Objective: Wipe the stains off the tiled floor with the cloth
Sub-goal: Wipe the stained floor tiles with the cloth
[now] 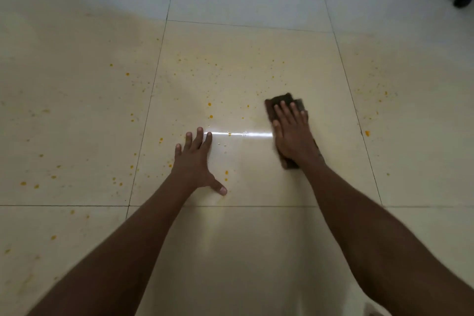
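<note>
Orange stains (209, 104) are spattered in many small drops over the cream tiled floor (77, 115), thickest on the middle tile and to the left. A dark brown cloth (282, 99) lies flat on the middle tile, right of centre. My right hand (292, 133) presses down on the cloth with fingers spread, covering most of it. My left hand (196, 161) rests flat on the bare tile to the left of the cloth, fingers apart, holding nothing. A bright streak of reflected light (241, 133) runs between the two hands.
A black chair base with a caster (461, 0) stands at the top right corner. Dark grout lines (154, 84) divide the large tiles. More orange drops (367, 133) lie to the right of the cloth and at the lower left (23, 183).
</note>
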